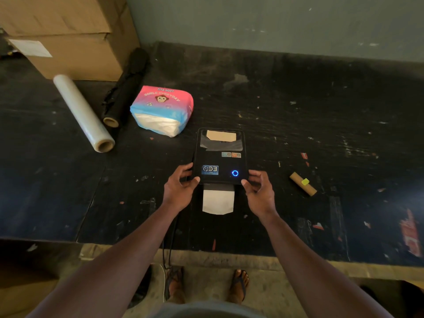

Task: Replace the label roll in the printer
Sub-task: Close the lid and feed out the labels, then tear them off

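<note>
A black label printer (219, 157) sits on the dark table (298, 115), lid down, with a blue ring light lit near its front right corner. A white strip of label paper (218, 201) sticks out of its front slot toward me. My left hand (179, 188) grips the printer's front left corner, thumb on top. On the front right corner rests my right hand (259, 189), fingers curled round the edge. An empty brown cardboard core (302, 183) with a yellow tag lies to the right of the printer.
A pink and blue tissue pack (162, 110) lies left of the printer. Further left are a black roll (125, 92) and a clear stretch film roll (82, 112). Cardboard boxes (66, 35) stand at the back left. A cable (169, 239) hangs over the table's front edge.
</note>
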The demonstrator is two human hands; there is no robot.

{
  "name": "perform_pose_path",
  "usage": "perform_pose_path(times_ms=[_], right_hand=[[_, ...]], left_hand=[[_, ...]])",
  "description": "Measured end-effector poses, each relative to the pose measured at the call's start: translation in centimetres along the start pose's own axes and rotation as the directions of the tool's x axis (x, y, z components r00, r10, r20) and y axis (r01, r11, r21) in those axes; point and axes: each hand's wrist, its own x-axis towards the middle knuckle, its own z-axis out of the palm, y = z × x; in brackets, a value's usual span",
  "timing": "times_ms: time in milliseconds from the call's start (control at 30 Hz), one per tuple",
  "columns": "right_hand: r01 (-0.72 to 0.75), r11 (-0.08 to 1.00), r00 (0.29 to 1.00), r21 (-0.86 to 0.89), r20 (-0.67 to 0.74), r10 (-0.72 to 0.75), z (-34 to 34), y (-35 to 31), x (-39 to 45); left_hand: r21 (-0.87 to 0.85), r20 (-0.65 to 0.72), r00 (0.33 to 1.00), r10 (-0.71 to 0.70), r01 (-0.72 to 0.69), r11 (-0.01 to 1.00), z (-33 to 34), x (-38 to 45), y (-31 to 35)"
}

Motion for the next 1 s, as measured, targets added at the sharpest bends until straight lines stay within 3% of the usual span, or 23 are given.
perform_pose_path(times_ms=[1000], right_hand=[[-0.005,1.0,1.0,0.004,0.017,0.005,-0.07,-0.34,-0.33]], left_hand=[[-0.018,0.01,1.0,0.011,-0.011,1.0,0.1,0.0,-0.16]])
